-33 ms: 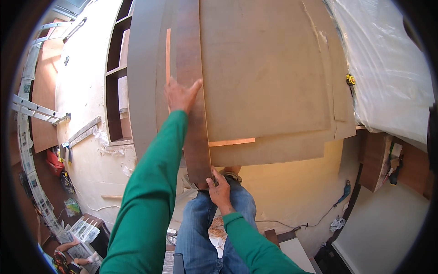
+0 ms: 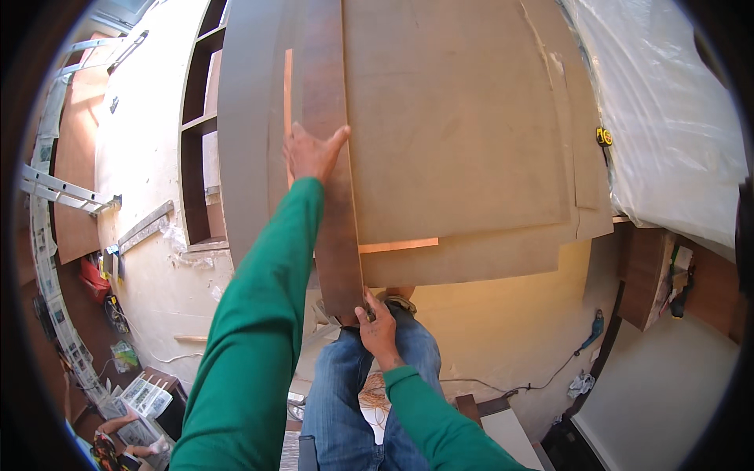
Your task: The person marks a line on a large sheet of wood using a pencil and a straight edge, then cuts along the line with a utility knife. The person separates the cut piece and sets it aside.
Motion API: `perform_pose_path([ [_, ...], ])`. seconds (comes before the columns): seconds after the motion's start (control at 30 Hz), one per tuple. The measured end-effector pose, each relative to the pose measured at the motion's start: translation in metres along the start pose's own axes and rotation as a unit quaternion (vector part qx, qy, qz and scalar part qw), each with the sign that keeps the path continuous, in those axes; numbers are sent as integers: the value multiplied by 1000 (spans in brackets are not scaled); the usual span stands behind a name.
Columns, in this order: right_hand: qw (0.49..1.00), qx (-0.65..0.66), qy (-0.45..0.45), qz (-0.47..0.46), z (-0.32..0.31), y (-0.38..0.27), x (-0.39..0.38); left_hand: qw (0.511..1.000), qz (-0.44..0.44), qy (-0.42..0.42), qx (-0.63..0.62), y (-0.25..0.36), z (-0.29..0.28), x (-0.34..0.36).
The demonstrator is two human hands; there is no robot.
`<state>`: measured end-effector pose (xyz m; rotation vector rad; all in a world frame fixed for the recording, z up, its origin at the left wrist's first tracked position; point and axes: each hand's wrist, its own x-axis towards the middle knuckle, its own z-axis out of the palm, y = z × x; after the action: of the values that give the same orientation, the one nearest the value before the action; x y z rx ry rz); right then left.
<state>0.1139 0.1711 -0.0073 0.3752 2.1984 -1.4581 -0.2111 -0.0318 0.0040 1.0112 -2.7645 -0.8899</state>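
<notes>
A long, narrow dark-brown board (image 2: 336, 212) lies lengthwise before me, its near end above my knees. My left hand (image 2: 316, 153) is spread across it, the fingers reaching past its left edge and the thumb out at its right edge. At the near right corner, my right hand (image 2: 379, 330) is closed, thumb and forefinger close together at the board's edge. A small dark thing shows between them, too small to make out. Under the board are large grey-brown sheets (image 2: 455, 118). Thin orange-brown strips (image 2: 400, 245) show on either side of the board.
A dark open frame (image 2: 192, 157) stands at the left, near a ladder (image 2: 67, 188). At right are a yellow tape measure (image 2: 603, 137), plastic sheeting (image 2: 660, 94) and a teal power tool (image 2: 594, 330) with its cord on the floor. Another person's arm (image 2: 118, 424) shows at lower left.
My left hand has shifted slightly away from me along the board, its fingers less blurred now. My right hand stays at the near corner.
</notes>
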Motion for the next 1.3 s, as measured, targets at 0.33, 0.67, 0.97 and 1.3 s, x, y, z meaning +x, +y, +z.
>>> perform_pose_path([
  [0.33,999,-43,14,-19,0,7,0,979,-127,-74,144,39,28,62],
  [0.67,994,-99,-8,-34,-12,-10,6,979,-103,-75,160,37,31,75],
  [0.97,985,-115,125,3,14,-52,49,978,-112,-94,150,41,27,74],
  [1.3,985,-109,134,-26,22,-46,64,984,-95,-92,121,38,24,72],
])
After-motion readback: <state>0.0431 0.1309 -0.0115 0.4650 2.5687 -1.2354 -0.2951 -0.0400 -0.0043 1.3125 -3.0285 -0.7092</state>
